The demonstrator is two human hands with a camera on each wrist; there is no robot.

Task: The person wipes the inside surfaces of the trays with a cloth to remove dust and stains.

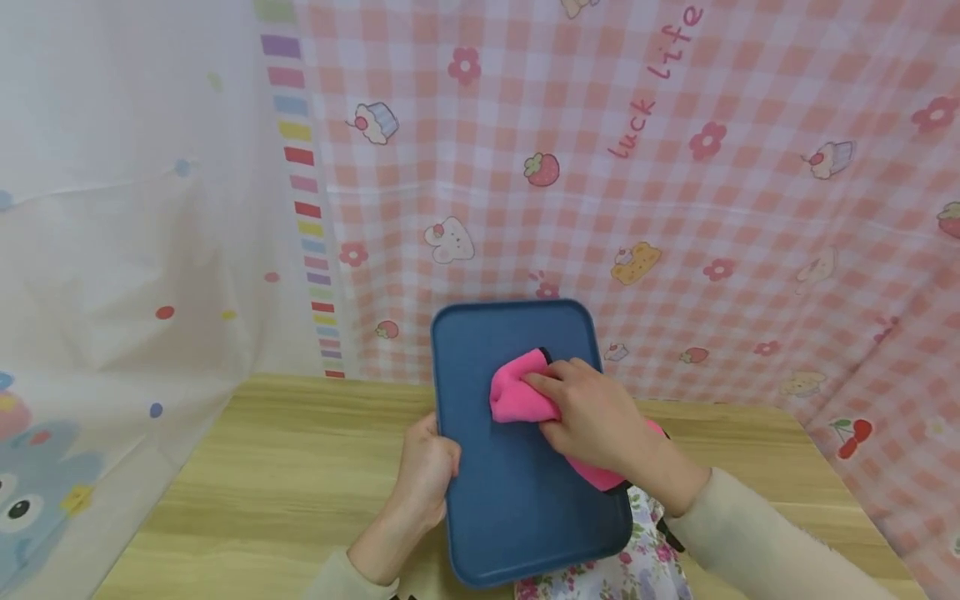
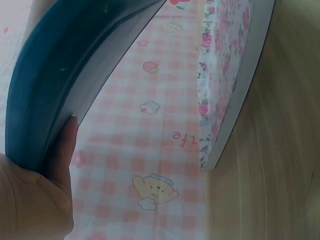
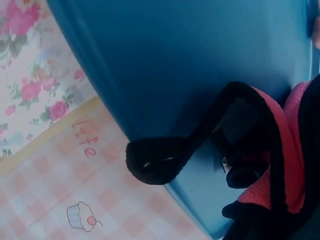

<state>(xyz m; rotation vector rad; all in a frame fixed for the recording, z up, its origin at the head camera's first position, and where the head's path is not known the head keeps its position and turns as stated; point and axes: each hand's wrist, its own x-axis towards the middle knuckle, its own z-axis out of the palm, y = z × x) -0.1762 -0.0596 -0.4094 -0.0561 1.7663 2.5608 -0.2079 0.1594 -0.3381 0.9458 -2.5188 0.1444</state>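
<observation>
A dark blue rectangular tray (image 1: 517, 508) is held tilted up above the table in the head view. My left hand (image 1: 425, 467) grips its left rim, with the thumb over the edge on the inner face; that hand also shows at the lower left of the left wrist view, on the tray (image 2: 30, 115). Against the tray's inner surface, my right hand (image 1: 596, 412) holds a bunched pink cloth (image 1: 517, 392) with black edging. Part of the cloth hangs below the palm. In the right wrist view, folds of the cloth (image 3: 287, 135) hide the right fingers.
A wooden table (image 1: 300, 475) lies under the hands. Behind the tray's lower right corner is a white floral-patterned item (image 1: 645, 558), partly hidden. A pink checked curtain (image 1: 487, 208) hangs at the back, and a white dotted one (image 1: 150, 250) at the left.
</observation>
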